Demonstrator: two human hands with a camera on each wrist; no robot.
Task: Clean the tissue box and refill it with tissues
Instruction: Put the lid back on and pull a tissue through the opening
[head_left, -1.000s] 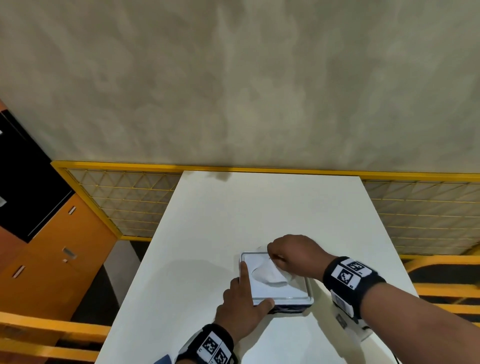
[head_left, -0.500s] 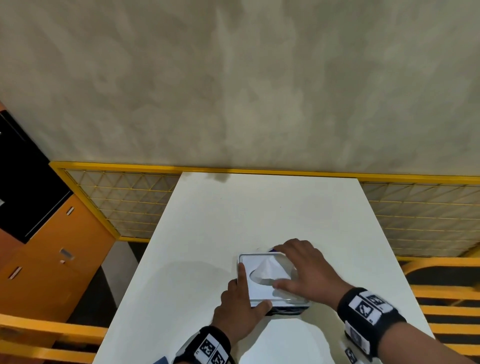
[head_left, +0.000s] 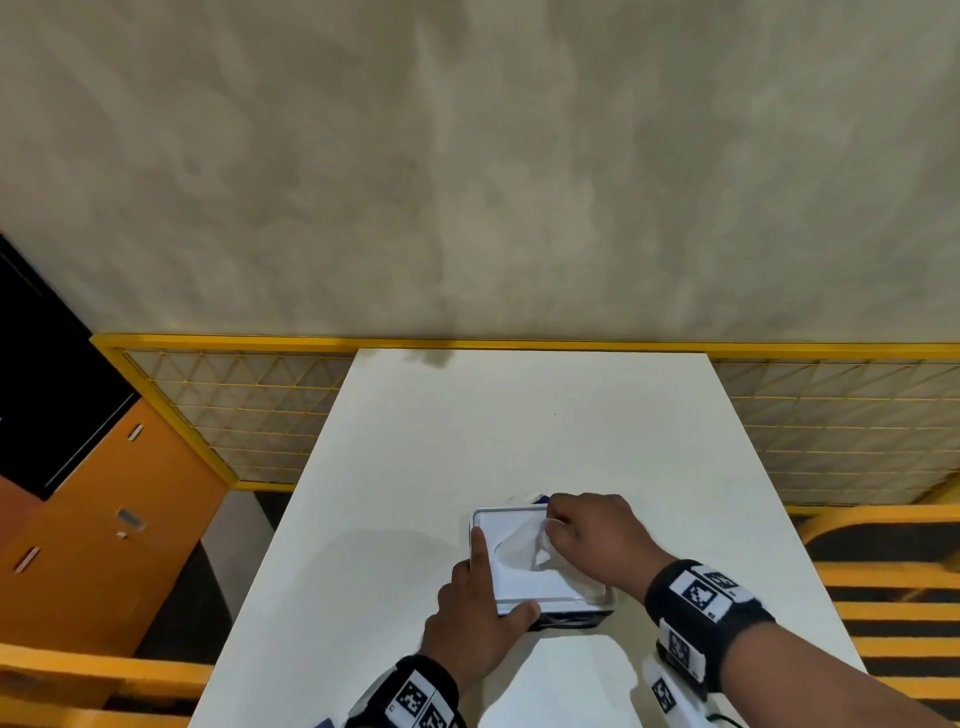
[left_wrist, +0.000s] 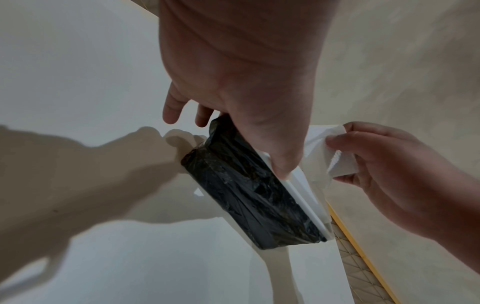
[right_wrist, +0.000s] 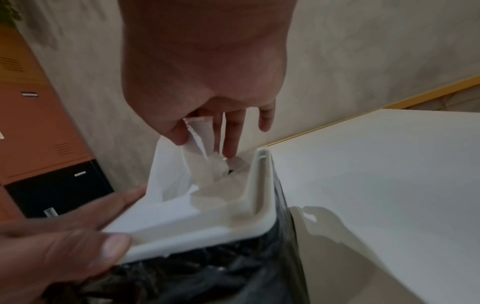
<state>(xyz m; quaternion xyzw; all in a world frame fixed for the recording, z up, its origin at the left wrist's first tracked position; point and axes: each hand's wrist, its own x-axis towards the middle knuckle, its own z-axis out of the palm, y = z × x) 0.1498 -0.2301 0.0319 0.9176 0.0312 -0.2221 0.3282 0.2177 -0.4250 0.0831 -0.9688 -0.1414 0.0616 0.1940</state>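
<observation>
The tissue box, a white lid over a black plastic-wrapped body, sits near the front of the white table. My left hand holds its near-left corner, with the index finger along the lid's left edge and the thumb on the near edge. A white tissue sticks up from the lid's opening. My right hand pinches it between thumb and fingers over the far right part of the lid. The pinch on the tissue shows in the right wrist view. What is inside the box is hidden.
A small blue scrap peeks out behind the box's far edge. A yellow mesh railing runs behind and beside the table. An orange and black cabinet stands on the left. Beige wall lies beyond.
My right hand lay spread flat over the lid half a second ago; now it pinches the tissue again and lifts it. The left hand and box have stayed put.
</observation>
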